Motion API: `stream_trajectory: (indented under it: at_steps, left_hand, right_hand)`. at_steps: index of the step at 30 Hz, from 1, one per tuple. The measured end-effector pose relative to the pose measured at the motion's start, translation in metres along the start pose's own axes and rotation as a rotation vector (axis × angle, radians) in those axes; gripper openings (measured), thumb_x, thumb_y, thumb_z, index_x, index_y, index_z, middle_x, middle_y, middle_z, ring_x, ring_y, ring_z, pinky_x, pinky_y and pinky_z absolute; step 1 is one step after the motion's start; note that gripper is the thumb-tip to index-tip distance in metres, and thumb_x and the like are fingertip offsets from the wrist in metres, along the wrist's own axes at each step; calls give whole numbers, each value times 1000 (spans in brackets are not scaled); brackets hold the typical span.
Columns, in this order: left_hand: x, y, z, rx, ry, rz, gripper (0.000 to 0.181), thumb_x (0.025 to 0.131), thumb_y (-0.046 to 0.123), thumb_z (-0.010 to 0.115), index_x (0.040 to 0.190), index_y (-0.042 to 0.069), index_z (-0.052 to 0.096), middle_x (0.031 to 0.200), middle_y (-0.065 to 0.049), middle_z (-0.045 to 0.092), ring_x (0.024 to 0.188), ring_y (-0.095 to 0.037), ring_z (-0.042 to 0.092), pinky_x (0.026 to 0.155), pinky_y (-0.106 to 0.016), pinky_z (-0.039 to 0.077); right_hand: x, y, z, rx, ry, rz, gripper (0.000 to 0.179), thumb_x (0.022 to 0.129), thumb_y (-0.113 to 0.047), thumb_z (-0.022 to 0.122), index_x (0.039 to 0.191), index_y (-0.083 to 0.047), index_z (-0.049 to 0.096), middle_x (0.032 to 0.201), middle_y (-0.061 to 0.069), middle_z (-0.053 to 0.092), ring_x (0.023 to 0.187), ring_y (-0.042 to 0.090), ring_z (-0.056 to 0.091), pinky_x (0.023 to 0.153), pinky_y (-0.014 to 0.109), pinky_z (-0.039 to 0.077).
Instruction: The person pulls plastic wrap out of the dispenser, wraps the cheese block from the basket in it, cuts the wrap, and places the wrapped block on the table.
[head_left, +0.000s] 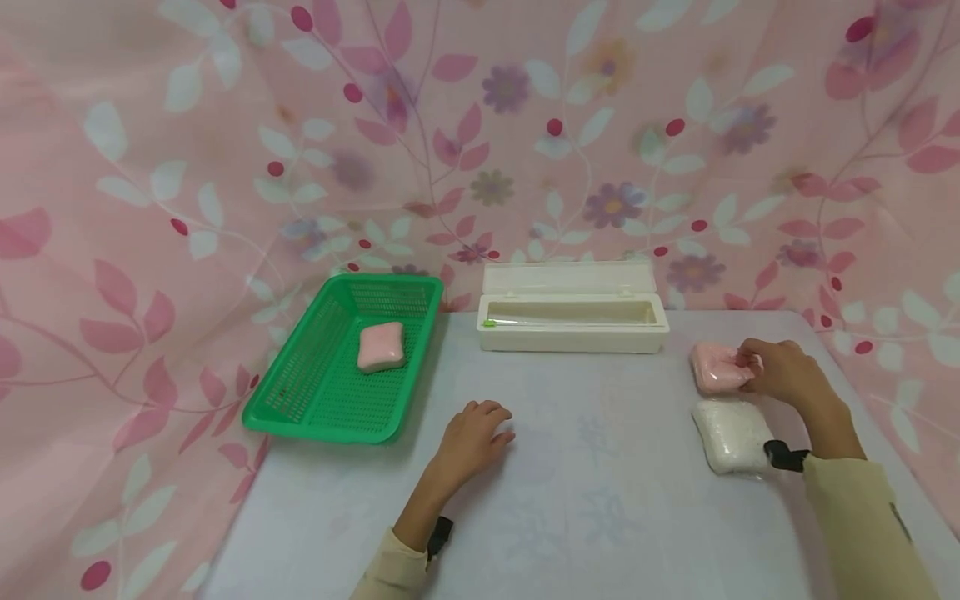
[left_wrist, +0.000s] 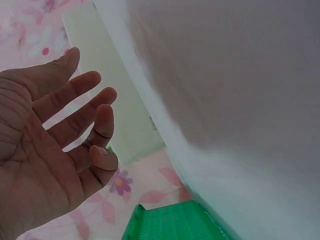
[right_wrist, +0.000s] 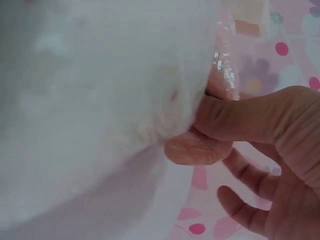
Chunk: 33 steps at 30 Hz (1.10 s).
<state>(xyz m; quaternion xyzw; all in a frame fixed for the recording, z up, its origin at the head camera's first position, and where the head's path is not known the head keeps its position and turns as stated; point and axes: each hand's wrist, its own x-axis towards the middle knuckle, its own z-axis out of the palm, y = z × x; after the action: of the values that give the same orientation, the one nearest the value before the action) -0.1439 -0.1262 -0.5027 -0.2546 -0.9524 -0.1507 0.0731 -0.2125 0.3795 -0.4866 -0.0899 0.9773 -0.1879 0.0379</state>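
Note:
On the table's right side, my right hand [head_left: 783,375] pinches the edge of a pink, square, soft-looking packet [head_left: 714,371] in clear wrapping between thumb and finger. Just in front of it lies a similar white packet [head_left: 731,437], under my wrist. In the right wrist view this white packet [right_wrist: 100,100] fills much of the picture and hides most of the pink one [right_wrist: 224,60]. My left hand [head_left: 468,442] hovers over the table near the green basket [head_left: 318,431], holding nothing, its fingers loosely bent. Another pink packet [head_left: 381,346] lies inside that basket.
At the back of the table stands a long white box [head_left: 573,339] with its lid [head_left: 570,277] raised. A thin clear item with a green tip [head_left: 490,322] lies in it. Floral cloth [head_left: 525,167] hangs behind the white-covered table [head_left: 570,517].

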Motion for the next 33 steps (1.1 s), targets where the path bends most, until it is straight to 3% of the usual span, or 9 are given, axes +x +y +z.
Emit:
stream_trajectory:
  at_steps: [4,8,13,18,21,25,29,33]
  left_hand:
    - [-1,-4,1,-23,-16,-26,26,89,26,74,110,11,72,111,-4,68,95,-25,61,72,-38,52]
    - [-1,-8,2,-27,-24,-52,26,90,26,74,110,11,72,111,-5,68,96,-25,61,72,-39,52]
    - [-1,-12,-2,-39,-26,-70,25,90,26,73,109,10,72,111,-5,68,97,-26,61,73,-41,52]
    - [-3,-18,-5,-41,2,-75,24,89,23,75,108,9,72,109,-6,69,95,-27,61,72,-41,52]
    - [0,-22,-9,-33,15,-86,24,88,23,75,108,9,72,109,-7,69,95,-27,61,73,-41,52]
    - [19,-25,-18,1,26,-113,26,90,24,74,112,10,71,112,-7,68,96,-26,61,76,-41,52]
    - [52,-30,-30,30,83,-123,28,91,24,73,115,10,71,113,-8,68,96,-26,60,77,-41,52]
    - [85,-39,-40,-11,148,-120,29,90,22,74,117,11,70,114,-9,67,98,-28,59,78,-43,52]
  right_hand:
    - [3,3,2,-5,-107,19,31,79,-12,77,102,-5,57,83,7,53,81,34,48,66,49,43]
    - [1,-1,-1,17,-191,61,27,84,-7,68,106,-2,52,87,14,52,81,36,49,69,53,46]
    - [-5,-7,-5,10,-166,31,27,87,-7,66,109,2,55,94,21,56,86,40,51,78,62,46]
    - [-13,-14,-9,22,-108,18,39,88,-17,69,118,5,57,119,37,53,102,51,50,86,70,40]
    - [-15,-25,-13,51,-45,-31,39,91,-17,67,121,6,56,126,39,50,107,53,49,88,70,37]
    - [-11,-48,-18,83,-6,-71,39,95,-19,64,125,3,55,124,37,53,110,54,50,90,71,35]
    - [1,-71,-18,100,25,-108,39,96,-21,64,127,0,54,124,33,56,112,51,51,92,69,36]
    - [16,-89,-15,130,100,-159,39,94,-21,67,127,-4,56,124,27,59,114,47,52,93,65,38]
